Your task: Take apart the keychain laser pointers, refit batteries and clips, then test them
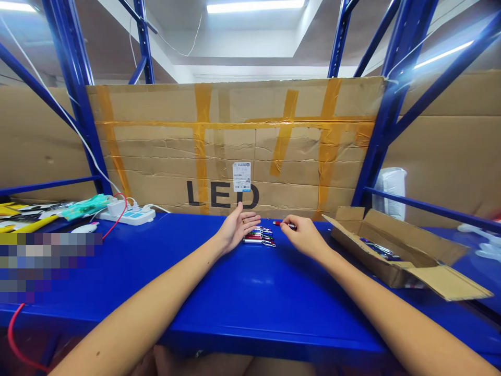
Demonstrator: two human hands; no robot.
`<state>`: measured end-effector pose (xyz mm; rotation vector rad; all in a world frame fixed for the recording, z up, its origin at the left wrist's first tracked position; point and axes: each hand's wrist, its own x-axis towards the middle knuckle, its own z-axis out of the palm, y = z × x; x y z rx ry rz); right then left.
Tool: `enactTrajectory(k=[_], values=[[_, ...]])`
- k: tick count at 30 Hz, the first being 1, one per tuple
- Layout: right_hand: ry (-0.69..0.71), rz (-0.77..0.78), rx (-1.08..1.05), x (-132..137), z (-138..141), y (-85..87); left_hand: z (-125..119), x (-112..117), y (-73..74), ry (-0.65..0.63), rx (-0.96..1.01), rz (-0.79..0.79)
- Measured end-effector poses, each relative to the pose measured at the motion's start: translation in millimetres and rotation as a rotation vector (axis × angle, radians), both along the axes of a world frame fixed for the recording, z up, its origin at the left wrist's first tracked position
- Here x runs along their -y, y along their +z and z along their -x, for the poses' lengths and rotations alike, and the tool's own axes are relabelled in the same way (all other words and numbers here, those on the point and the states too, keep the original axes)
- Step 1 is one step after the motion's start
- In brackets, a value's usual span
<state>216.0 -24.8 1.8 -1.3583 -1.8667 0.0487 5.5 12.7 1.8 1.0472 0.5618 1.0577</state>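
Note:
My left hand [237, 225] lies open, palm up, on the blue shelf [242, 292], its fingers stretched over a small row of pen-like sticks [259, 236] in several colours. My right hand [303, 234] is closed in a pinch on a red and silver stick [282, 223], held just right of that row and a little above the shelf.
An open cardboard box [395, 248] with more sticks inside lies at the right. A taped cardboard sheet marked LED [235, 146] walls the back. At the left are a white power strip [127, 214] with a red cable, a green packet and yellow items. Blue uprights stand on both sides.

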Motion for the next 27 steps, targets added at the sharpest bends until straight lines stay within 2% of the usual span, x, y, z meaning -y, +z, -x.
enactTrajectory(k=[7,13,19,27], values=[[0.015,-0.010,-0.004,1.3,0.3,1.7,0.1,-0.6,-1.6,-0.005,-0.005,-0.004],[0.037,0.067,0.064,3.7,1.2,1.9,0.2,0.9,0.7,-0.022,0.008,0.002],[0.023,-0.020,-0.005,3.4,1.1,1.9,-0.5,1.4,0.7,-0.012,-0.008,-0.002],[0.046,0.028,0.085,3.2,0.3,2.1,0.0,0.1,0.8,-0.018,-0.010,-0.011]])
